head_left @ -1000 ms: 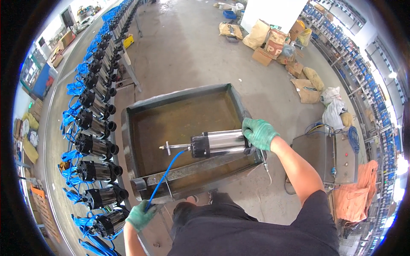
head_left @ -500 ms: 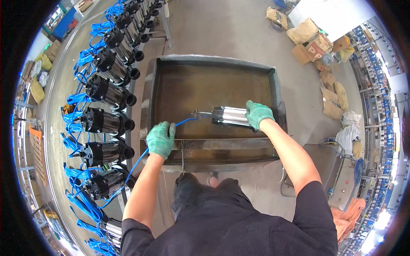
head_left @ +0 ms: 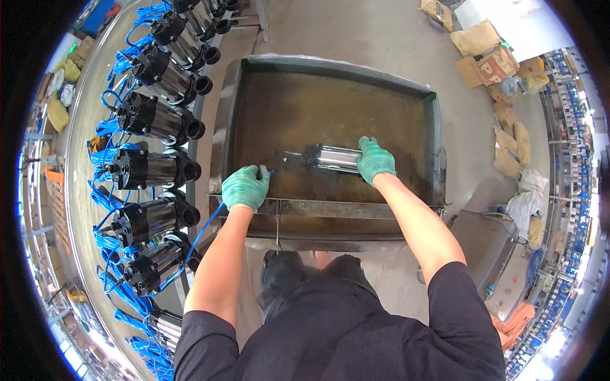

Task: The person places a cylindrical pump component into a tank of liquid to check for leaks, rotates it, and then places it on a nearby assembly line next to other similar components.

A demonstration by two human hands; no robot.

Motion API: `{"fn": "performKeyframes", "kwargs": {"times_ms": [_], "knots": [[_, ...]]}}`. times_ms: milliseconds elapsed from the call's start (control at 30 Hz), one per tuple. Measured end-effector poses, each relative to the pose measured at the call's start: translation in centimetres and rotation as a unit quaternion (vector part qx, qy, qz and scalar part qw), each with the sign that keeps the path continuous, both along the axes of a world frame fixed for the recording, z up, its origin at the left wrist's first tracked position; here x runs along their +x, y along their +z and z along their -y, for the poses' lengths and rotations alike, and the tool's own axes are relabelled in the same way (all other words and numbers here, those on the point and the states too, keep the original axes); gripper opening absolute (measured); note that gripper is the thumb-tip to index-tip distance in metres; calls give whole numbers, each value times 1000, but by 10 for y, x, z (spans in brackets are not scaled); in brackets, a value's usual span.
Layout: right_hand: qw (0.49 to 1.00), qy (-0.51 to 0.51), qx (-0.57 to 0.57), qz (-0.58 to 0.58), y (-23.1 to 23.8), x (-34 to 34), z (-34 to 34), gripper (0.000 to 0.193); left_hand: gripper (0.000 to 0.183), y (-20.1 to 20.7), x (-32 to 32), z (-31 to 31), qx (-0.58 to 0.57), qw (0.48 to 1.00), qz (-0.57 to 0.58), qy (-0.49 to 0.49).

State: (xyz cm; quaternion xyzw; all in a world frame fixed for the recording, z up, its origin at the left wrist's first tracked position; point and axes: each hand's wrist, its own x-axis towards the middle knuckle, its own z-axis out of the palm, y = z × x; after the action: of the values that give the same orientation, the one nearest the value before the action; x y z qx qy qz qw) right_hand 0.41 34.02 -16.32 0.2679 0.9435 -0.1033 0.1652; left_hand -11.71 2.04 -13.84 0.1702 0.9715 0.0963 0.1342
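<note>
"What's in front of you?"

"A broad metal tank (head_left: 343, 70) with murky water (head_left: 318, 114). The steel pump (head_left: 338, 159) lies inside it, black end seemingly under the surface."

"And your hands?"

"My right hand (head_left: 376, 160) grips the pump's right end; my left hand (head_left: 246, 189), near the tank's left side, looks curled around the thin blue cable (head_left: 213, 221)."

"Which step is this?"

"Holding the pump in the water, I'd judge. The next move calls for a steady right grip and some slack in the cable."

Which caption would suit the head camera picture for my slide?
At a tank of murky liquid, a gloved right hand holds a silver cylinder, the left hand a blue cable.
</note>
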Motion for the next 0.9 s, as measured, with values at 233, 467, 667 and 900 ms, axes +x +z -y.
{"fn": "performKeyframes", "kwargs": {"times_ms": [233, 467, 667, 900], "knots": [[1000, -1, -9, -6, -19, -8, 0, 44, 42, 4, -2, -4, -37, 999, 31, -8], [996, -4, -48, -74, 11, 21, 3, 42, 39, 1, -3, -3, -74, 996, 52, -13], [978, -28, -7, -208, 11, 116, -56, 31, 39, 7, -5, -10, -92, 994, 66, -11], [947, -152, -44, -280, -16, 157, -91, 19, 41, 11, -3, -14, -100, 992, 73, 4]]}}
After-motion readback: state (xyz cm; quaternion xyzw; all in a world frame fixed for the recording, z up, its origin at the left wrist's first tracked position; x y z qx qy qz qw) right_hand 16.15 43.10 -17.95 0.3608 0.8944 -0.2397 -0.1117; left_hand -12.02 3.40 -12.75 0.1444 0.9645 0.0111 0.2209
